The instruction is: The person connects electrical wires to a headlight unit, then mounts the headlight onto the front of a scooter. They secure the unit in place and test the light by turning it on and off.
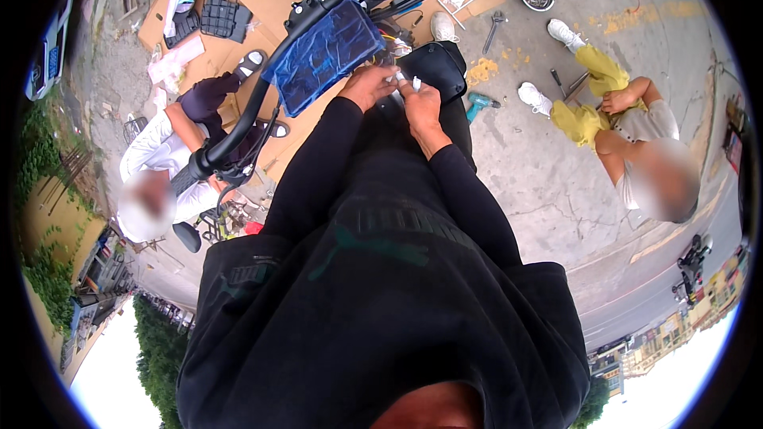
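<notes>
Clearly, in the head view, both hands meet at the fingertips: the left hand (369, 87) and the right hand (422, 105) are pinched together about a small white piece (400, 77). It lies right between their fingertips; whether it is one part or two joined is too small to tell, and its long axis cannot be made out. Coloured wires (392, 39) sit just beyond the grip, on the side away from the body. Left of the grip, nearer the left hand, is a blue-wrapped panel (326, 56), its long axis slanting up to the right; just right, nearer the right hand, is a black rounded housing (439, 70). Farther right, a teal drill (482, 105) lies on the ground (548, 214).
</notes>
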The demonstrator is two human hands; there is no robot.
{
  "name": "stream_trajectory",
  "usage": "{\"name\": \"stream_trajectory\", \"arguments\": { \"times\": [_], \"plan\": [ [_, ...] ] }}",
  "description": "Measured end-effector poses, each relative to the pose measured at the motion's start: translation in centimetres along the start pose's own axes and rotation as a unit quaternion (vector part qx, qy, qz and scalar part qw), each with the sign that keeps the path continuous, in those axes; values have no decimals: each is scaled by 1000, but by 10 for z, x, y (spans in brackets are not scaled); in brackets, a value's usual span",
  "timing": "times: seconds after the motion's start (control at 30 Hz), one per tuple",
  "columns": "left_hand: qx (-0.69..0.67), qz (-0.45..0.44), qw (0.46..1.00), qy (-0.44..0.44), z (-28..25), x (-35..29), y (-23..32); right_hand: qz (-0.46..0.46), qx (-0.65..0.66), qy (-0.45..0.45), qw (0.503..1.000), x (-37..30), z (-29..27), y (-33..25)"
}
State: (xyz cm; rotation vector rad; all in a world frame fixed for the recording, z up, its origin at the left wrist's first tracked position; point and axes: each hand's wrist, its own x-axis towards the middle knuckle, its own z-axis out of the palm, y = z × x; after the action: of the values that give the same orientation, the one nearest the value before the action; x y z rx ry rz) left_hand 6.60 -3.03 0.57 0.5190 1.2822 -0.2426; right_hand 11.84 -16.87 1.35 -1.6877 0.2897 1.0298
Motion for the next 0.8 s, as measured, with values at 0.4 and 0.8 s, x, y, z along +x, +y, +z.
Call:
{"name": "stream_trajectory", "arguments": {
  "times": [0.4,0.8],
  "plan": [
    [-103,-9,994,-47,-13,17,-5,-28,-7,7,1000,-14,3,6],
    [-129,-4,987,-100,-19,1,-11,-14,39,-10,999,-16,1,0]
  ]
}}
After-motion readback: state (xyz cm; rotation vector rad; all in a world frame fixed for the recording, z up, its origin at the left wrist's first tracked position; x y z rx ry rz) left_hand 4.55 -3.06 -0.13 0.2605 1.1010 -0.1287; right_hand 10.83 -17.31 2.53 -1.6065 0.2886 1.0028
